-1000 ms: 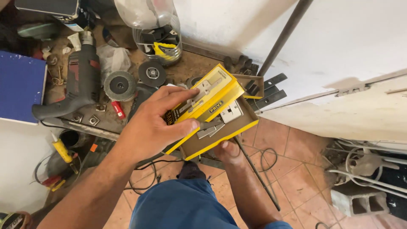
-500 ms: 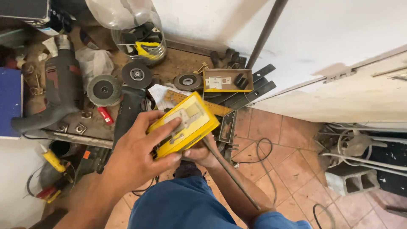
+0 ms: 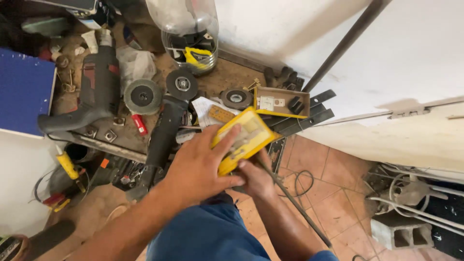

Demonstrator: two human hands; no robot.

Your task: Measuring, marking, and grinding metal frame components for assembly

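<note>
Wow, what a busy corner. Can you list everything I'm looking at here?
yellow box: 1, yellow, held in both hands
open cardboard tray: 1, brown with yellow edge, on the bench by the wall
power drill: 1, dark grey and red, left on the bench
angle grinder: 1, black, middle of the bench
loose grinding discs: at least 3, grey, around the grinder
clear plastic bottle: 1, cut open, holding black and yellow items, top
blue board: 1, far left
metal rod: 1, dark, leaning on the white wall
concrete block: 1, grey, floor at right
left hand: on top of the box
right hand: under the box
</note>
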